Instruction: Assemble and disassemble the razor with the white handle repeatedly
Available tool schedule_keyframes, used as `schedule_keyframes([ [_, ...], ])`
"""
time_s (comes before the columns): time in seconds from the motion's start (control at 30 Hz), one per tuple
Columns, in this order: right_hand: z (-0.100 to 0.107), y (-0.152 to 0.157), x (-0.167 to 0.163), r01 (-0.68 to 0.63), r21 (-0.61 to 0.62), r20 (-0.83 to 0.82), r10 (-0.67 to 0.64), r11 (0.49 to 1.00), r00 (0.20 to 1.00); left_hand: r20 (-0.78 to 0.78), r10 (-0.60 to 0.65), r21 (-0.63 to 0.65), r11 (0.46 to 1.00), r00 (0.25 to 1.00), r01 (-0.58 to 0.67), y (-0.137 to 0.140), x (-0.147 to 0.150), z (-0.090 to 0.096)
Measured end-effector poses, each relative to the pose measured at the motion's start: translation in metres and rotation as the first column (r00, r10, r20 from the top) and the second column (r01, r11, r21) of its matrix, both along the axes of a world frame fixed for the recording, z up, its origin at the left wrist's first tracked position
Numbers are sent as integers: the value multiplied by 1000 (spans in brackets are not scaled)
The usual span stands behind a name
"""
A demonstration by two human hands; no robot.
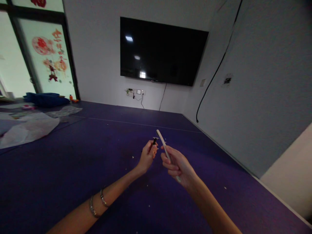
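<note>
My left hand (147, 155) is closed around a small black-handled tool (154, 141) with a thin, light crosspiece on top, razor-like in shape; its lower part is hidden by my fingers. Just to the right, my right hand (177, 164) grips a slim white stick (161, 137) shaped like a toothbrush. The stick slants up and left, its rounded end rising above the black-handled tool. Whether the two touch, I cannot tell. Both hands are held out in front of me over the purple floor (109, 182).
Small pale scraps (225, 188) dot the floor. At left lie crumpled translucent sheets (36, 126) and a dark blue cloth heap (46, 99) near a glass door (46, 55). A television (163, 52) hangs above wall sockets (138, 92). A black cable (214, 74) dangles along the right wall.
</note>
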State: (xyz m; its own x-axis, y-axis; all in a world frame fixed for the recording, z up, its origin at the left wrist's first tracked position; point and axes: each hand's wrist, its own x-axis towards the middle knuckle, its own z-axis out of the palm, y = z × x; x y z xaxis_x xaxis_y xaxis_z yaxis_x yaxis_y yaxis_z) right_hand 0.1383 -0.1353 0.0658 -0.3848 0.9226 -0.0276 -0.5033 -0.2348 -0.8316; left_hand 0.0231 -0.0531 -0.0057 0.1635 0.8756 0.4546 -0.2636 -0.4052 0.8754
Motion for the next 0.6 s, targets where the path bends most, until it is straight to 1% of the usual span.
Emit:
schedule_keyframes([
  [0.1, -15, -10, -16, -7, -90, -65, 1, 996, 998, -23, 35, 7, 999, 999, -35, -2, 1, -1],
  [0.2, -32, -21, -29, 59, -185, -135, -85, 981, 987, -25, 67, -13, 998, 997, -68, -4, 2, -3],
  [0.27, -39, -27, -35, 72, -235, -145, -109, 969, 983, -12, 97, -43, 994, 995, -98, -4, 3, -5],
  [0.37, -38, -25, -37, 87, -237, -160, -127, 968, 979, -11, 139, -65, 988, 990, -140, -3, 4, -8],
  [0.43, -33, -18, -34, 95, -214, -193, -138, 972, 971, -37, 165, -61, 984, 986, -167, -2, 5, -11],
  [0.5, -31, -9, -31, 70, -222, -229, -121, 973, 966, -79, 196, -46, 979, 977, -200, -2, 5, -13],
  [0.6, -36, -3, -29, 42, -242, -247, -104, 969, 963, -133, 230, -19, 972, 964, -234, -3, 4, -15],
])
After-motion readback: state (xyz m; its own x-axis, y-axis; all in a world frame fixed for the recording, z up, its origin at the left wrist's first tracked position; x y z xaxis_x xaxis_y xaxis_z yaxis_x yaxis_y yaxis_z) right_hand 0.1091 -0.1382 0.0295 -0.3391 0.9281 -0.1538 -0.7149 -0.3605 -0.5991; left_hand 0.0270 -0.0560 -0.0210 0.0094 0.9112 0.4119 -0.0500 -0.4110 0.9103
